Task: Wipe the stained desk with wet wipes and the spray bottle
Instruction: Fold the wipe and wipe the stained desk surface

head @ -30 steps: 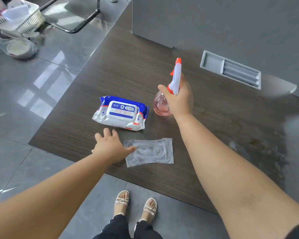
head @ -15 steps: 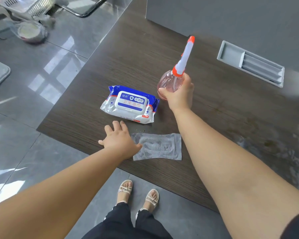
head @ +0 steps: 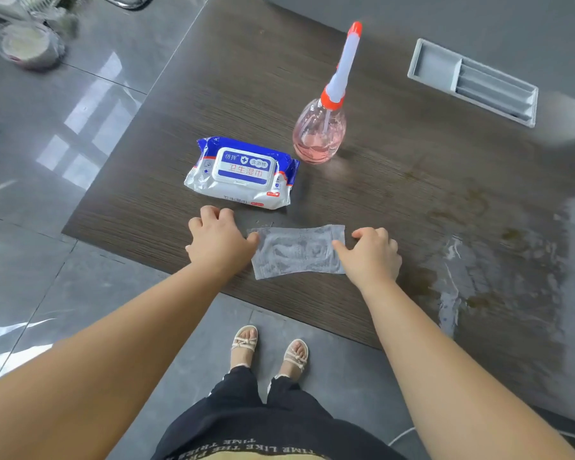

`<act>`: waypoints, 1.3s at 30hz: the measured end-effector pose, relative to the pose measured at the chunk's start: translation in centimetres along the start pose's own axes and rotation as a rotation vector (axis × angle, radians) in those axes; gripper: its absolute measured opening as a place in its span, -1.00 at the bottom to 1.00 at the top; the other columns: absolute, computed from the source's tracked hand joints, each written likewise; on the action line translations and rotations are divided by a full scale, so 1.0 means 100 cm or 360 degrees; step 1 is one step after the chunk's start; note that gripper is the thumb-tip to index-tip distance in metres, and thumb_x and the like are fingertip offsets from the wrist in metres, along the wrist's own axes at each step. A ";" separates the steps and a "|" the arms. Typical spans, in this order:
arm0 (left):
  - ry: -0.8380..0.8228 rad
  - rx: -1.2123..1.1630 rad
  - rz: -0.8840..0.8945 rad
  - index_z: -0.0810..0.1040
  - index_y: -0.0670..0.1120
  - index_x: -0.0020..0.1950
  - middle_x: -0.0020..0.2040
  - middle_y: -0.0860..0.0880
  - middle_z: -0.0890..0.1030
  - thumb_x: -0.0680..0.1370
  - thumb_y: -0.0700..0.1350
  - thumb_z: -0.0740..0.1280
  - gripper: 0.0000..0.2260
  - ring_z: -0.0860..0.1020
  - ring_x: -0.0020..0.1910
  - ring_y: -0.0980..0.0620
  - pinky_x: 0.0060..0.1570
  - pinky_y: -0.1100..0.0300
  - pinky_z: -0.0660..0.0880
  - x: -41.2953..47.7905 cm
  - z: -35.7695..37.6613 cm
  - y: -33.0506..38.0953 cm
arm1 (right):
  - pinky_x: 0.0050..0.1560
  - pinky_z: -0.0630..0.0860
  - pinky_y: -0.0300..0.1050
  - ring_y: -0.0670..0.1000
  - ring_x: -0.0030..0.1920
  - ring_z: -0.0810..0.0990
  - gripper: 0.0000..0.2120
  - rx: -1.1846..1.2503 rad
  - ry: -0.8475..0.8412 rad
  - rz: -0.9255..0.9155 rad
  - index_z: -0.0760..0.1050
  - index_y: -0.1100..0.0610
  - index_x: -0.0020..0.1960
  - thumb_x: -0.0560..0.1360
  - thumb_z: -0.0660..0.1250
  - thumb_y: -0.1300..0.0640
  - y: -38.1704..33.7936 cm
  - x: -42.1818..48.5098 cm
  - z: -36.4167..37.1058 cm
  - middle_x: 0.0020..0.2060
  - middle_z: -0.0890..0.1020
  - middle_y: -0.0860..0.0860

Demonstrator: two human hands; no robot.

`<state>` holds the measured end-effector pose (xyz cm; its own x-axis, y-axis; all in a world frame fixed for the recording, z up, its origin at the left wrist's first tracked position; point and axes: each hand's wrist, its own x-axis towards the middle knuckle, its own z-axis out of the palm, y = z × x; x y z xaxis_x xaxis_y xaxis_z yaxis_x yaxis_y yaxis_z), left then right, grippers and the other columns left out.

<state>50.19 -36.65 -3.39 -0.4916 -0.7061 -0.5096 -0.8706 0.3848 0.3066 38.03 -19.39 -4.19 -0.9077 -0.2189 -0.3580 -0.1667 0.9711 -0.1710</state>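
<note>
Two hands on one wet wipe (head: pixel 297 250), flat on the dark bench (head: pixel 233 78): left hand (head: pixel 218 239) pins its left edge, right hand (head: pixel 372 254) its right, fingers loosely curled (gripping nothing); the spray bottle (head: pixel 321 131) stands beside the wipes pack (head: pixel 243 172)

Grey slotted tray (head: pixel 475 82): set into the dark surface at the far right, its long grooves running along it.
Floor (head: pixel 80 104): glossy grey tiles, catching bright window reflections on the left.
Sandals (head: pixel 269 350): a pale strappy pair on the tiles, toes pointing toward the tabletop edge.
Black trousers (head: pixel 246 406): frayed hems just above the sandals.
Round container (head: pixel 30 44): blurred, far left on the floor, contents unclear.
</note>
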 end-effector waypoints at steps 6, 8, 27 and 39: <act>0.0036 -0.0045 0.0114 0.39 -0.03 0.34 0.36 -0.09 0.29 0.51 0.11 0.28 -0.55 0.18 0.37 -0.15 0.35 -0.05 0.23 -0.018 0.013 -0.015 | 0.18 0.34 0.04 0.12 0.18 0.43 -0.74 -0.0121 -0.0115 -0.0037 0.59 0.00 0.08 0.54 0.25 -0.12 -0.009 0.000 0.003 0.14 0.53 0.02; 0.0035 -0.0111 0.0111 0.40 -0.02 0.34 0.36 -0.09 0.29 0.51 0.09 0.27 -0.58 0.16 0.37 -0.15 0.36 -0.03 0.23 -0.023 0.014 -0.019 | 0.17 0.32 0.01 0.11 0.15 0.46 -0.78 -0.0074 -0.0140 -0.0079 0.56 0.01 0.04 0.56 0.22 -0.08 -0.013 0.001 0.000 0.06 0.58 0.00; -0.0240 -0.1094 -0.0207 0.65 -0.04 -0.13 -0.26 0.03 0.63 0.48 0.03 0.37 -0.84 0.44 -0.42 0.11 -0.35 0.25 0.36 -0.015 0.016 -0.018 | -0.01 0.50 -0.09 0.05 -0.05 0.59 -0.85 0.0791 -0.0244 -0.0681 0.57 0.15 0.05 0.52 0.31 0.14 -0.065 -0.055 0.037 -0.05 0.65 0.06; -0.0001 -0.0782 -0.0165 0.67 -0.01 -0.16 -0.22 0.05 0.66 0.40 0.10 0.41 -0.80 0.61 -0.15 0.07 -0.20 0.22 0.50 -0.001 0.025 -0.014 | 0.03 0.46 -0.09 0.01 0.00 0.49 -0.80 0.0488 -0.0218 -0.0707 0.55 0.09 0.12 0.50 0.31 0.19 -0.058 -0.018 0.034 0.08 0.50 0.05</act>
<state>51.37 -35.61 -5.75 -0.4031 -0.7253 -0.5580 -0.8025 -0.0129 0.5965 41.93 -24.94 -5.62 -0.7139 -0.6311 -0.3033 -0.3837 0.7149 -0.5846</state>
